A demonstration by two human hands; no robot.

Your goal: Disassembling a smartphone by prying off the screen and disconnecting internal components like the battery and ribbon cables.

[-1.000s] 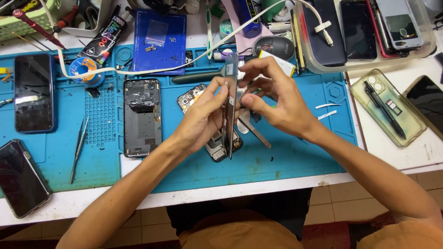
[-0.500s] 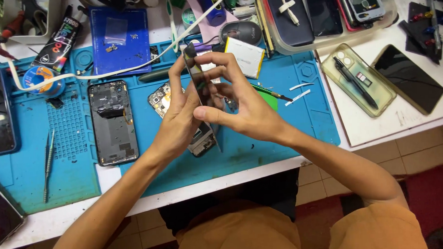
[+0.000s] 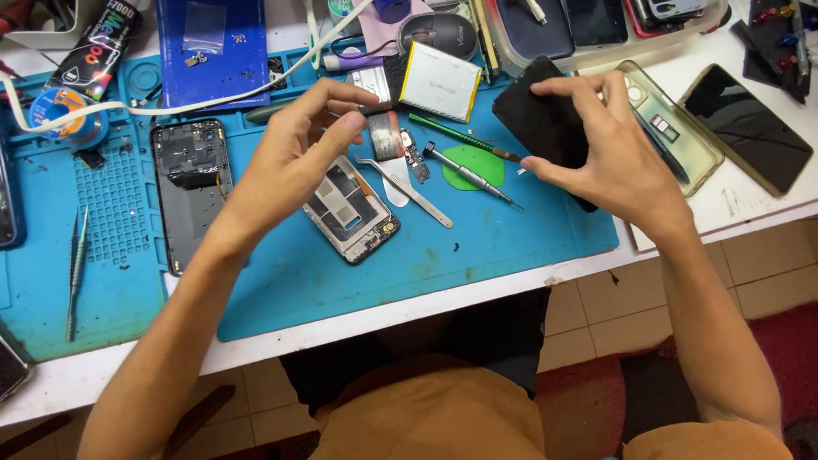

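My right hand (image 3: pixel 606 155) grips a black phone screen panel (image 3: pixel 541 116) by its edges, tilted above the right side of the blue work mat (image 3: pixel 338 278). My left hand (image 3: pixel 289 157) hovers with its fingers spread and holds nothing. Just below it an opened phone frame (image 3: pixel 354 214) lies flat on the mat. Between the hands lie a metal pry tool (image 3: pixel 412 192), a small screwdriver (image 3: pixel 469 172) and a green round pick (image 3: pixel 479 159).
A white battery (image 3: pixel 440 79) and a mouse (image 3: pixel 438 31) lie behind the hands. A second opened phone (image 3: pixel 190 183) and tweezers (image 3: pixel 77 269) are on the mat's left. A clear case (image 3: pixel 687 148) and a black phone (image 3: pixel 745 127) lie at the right.
Both hands held the phone together on its edge; now they are apart. My right hand moved right with the black panel, and the frame lies on the mat.
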